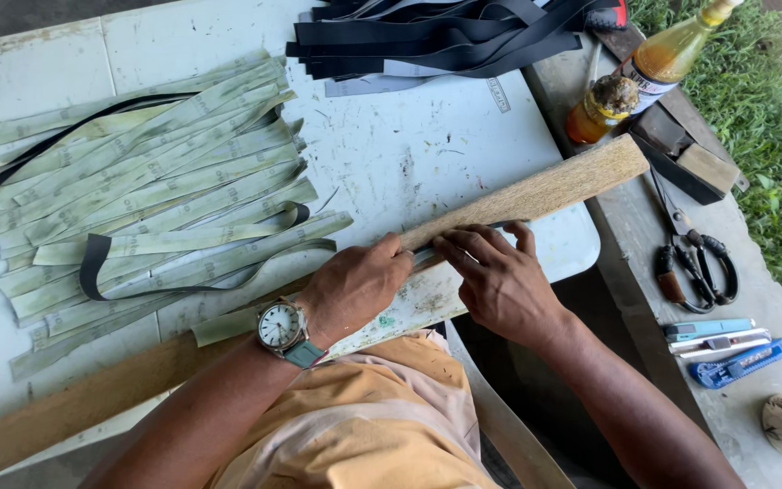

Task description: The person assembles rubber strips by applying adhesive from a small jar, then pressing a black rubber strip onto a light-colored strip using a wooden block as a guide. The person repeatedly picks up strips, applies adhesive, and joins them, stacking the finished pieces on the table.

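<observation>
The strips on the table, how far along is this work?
A large pile of pale green strips already lies on the white table. Left hand and right hand press one strip against the wooden board. A stack of black strips lies beyond, apparently untouched.

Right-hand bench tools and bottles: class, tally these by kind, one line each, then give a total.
Glass bottles: 2
Scissors: 1
Utility knives: 3
Total: 6
</observation>
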